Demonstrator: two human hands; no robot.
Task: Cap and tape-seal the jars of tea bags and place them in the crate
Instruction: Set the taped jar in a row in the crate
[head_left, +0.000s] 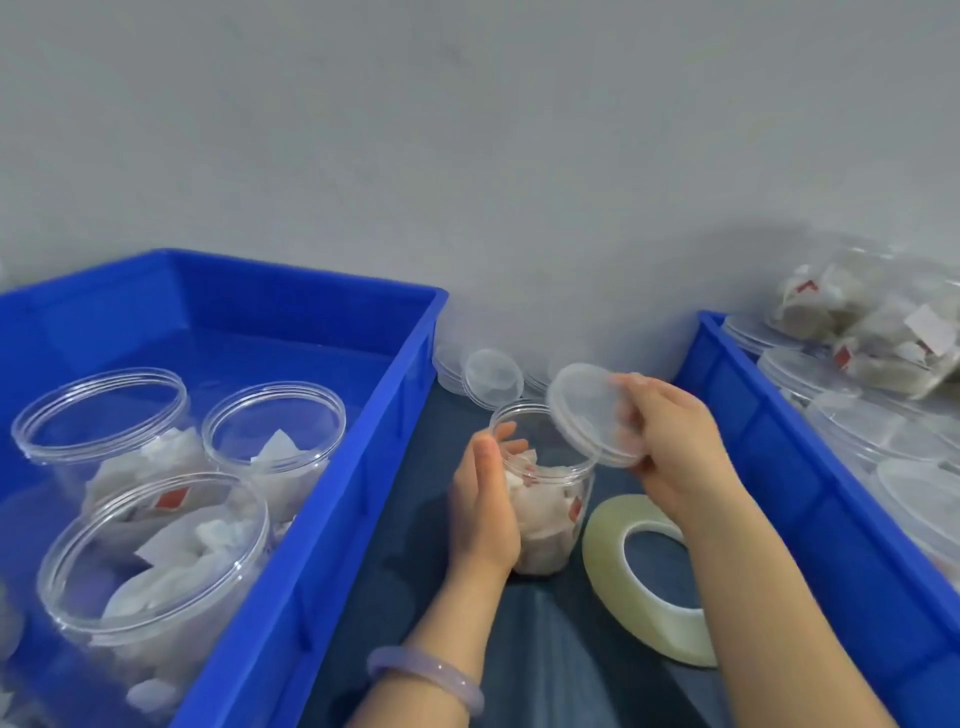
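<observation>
Jar (545, 519) stands between left crate (337, 493) and right crate (779, 467), lid (587, 415) tilted.

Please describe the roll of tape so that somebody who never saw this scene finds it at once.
The blue left crate and right crate flank a dark strip. In that strip, right of the jar that the left hand holds, lies the roll of tape. It alone is a pale ring with an open hole; its neighbours are a clear jar and lids.
</observation>
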